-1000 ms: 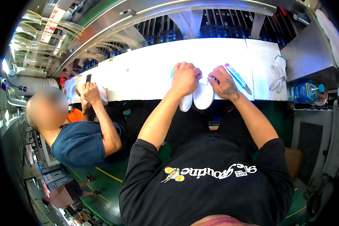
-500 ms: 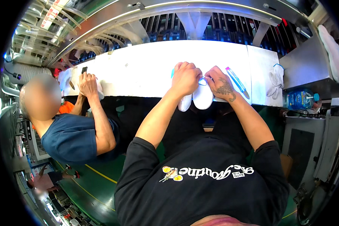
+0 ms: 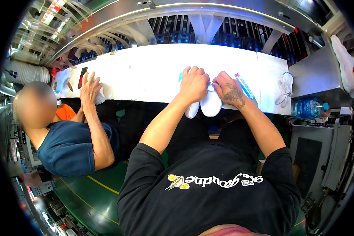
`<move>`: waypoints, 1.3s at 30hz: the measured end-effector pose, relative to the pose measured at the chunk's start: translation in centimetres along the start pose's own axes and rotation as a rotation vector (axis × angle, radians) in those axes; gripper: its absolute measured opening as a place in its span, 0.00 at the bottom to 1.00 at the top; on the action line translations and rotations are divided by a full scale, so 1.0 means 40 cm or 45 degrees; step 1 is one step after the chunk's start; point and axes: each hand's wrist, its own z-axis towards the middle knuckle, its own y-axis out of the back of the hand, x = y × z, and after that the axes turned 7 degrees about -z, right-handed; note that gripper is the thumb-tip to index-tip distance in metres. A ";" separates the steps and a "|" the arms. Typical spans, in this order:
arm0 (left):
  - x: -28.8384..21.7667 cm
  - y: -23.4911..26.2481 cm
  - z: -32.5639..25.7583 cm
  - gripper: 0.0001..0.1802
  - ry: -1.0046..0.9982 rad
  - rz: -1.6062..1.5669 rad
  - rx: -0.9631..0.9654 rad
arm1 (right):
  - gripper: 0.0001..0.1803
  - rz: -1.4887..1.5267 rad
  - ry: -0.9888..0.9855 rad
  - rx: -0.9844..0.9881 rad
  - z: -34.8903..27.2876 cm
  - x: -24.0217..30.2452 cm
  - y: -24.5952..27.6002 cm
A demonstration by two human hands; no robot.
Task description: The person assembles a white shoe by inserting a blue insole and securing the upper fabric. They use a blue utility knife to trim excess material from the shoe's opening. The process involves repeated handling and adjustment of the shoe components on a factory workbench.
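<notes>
My left hand (image 3: 194, 83) and my right hand (image 3: 228, 89) rest together on a pair of white shoe soles (image 3: 210, 104) at the near edge of the bright white table (image 3: 145, 74). The left hand presses on the narrower sole (image 3: 192, 110), fingers curled over it. My right hand grips the top of the wider sole, and what lies under its fingers is hidden. A blue and pink pen-like tool (image 3: 244, 86) lies just right of my right hand.
A co-worker in a blue shirt (image 3: 69, 147) sits at my left, one hand (image 3: 91, 87) on a white piece on the table beside a dark phone (image 3: 82, 77). White gloves (image 3: 284, 88) lie at the table's right end. A water bottle (image 3: 310, 107) stands on the metal shelf beyond.
Both my hands stay on the soles. The view has shifted slightly, and the co-worker's hand has stayed on the table.
</notes>
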 end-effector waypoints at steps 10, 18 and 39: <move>0.014 -0.002 0.003 0.05 -0.012 -0.074 0.035 | 0.07 0.133 0.052 -0.053 0.014 -0.011 -0.023; 0.000 0.048 -0.045 0.25 0.177 -0.153 -0.030 | 0.21 0.115 -0.096 -0.020 -0.003 -0.029 -0.041; 0.034 0.052 0.035 0.19 0.229 0.101 0.056 | 0.12 0.182 -0.165 -0.110 -0.002 -0.017 -0.063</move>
